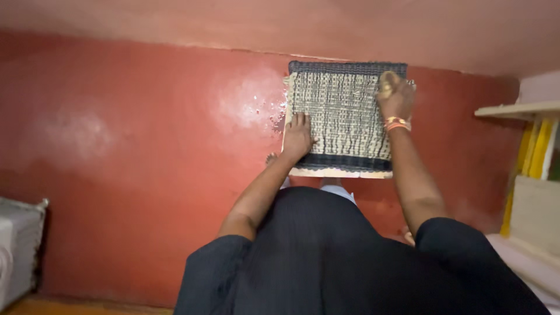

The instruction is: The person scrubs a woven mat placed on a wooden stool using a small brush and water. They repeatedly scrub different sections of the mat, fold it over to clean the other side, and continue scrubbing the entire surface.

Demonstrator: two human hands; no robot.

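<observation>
A small woven mat [344,114], grey and cream with dark bands at both ends, lies flat on the red floor [146,151] in front of me. My left hand [297,137] presses flat on the mat's near left part, fingers spread. Closed around a small pale object that I cannot make out, my right hand [395,93] rests on the mat's far right corner. Orange bangles [398,123] sit on that wrist.
White specks [265,111] are scattered on the floor just left of the mat. A grey-white fabric item [17,245] lies at the left edge. A pale shelf [516,109] and yellow-and-white frame [534,151] stand at the right.
</observation>
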